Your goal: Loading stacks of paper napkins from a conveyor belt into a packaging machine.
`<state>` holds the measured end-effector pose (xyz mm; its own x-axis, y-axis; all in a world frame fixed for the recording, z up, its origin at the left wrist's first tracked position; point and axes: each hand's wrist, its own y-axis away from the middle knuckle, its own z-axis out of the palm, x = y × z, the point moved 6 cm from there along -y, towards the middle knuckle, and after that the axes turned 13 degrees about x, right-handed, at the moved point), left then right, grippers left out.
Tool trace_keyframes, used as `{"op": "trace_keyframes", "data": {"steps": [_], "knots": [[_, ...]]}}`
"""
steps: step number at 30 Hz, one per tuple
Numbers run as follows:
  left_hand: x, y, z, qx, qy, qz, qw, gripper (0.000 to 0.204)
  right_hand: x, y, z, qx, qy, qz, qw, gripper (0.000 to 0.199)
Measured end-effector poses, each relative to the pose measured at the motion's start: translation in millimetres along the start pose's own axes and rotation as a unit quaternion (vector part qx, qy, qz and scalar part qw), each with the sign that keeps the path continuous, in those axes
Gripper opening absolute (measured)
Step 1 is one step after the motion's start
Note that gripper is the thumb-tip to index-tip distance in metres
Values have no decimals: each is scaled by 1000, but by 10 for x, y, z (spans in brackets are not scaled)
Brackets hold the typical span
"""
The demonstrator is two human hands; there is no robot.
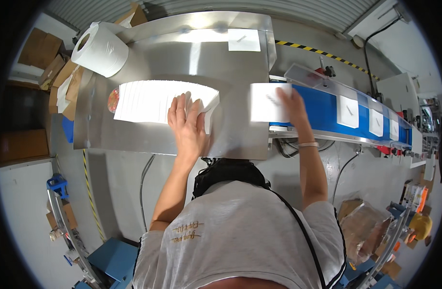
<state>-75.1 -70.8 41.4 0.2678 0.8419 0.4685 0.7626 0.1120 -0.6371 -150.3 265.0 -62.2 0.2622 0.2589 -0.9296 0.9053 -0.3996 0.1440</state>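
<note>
A long fanned row of white square sheets (144, 98) lies on the steel table (148, 139). My left hand (188, 127) rests on its right end, fingers stretched out over the top sheets. At the left end of the row a round red patterned piece (113, 100) shows partly. My right hand (293, 107), slightly blurred, grips the right edge of a single white square sheet (264, 103) with a small dark print. That sheet spans the table's right edge and the start of the blue conveyor belt (317, 106); whether it touches the belt, I cannot tell.
Several white squares, such as this one (348, 111), lie spaced along the belt beside a clear guard (308, 77). Another white sheet (244, 40) lies at the table's back right. A white paper roll (103, 53) stands at the back left, near cardboard boxes (64, 89).
</note>
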Motion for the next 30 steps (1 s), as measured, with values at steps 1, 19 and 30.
{"op": "trace_keyframes", "data": {"steps": [1, 19, 30], "knots": [[-5, 14, 12, 4, 0, 3, 1000, 37, 98, -105, -211, 46, 63, 14, 997, 45], [-2, -129, -86, -6, -4, -7, 1000, 34, -790, 614, 1178, -243, -8, -241, 940, 34], [-173, -92, -57, 11, 0, 14, 1000, 31, -60, -169, -696, 280, 322, -197, 883, 37]]}}
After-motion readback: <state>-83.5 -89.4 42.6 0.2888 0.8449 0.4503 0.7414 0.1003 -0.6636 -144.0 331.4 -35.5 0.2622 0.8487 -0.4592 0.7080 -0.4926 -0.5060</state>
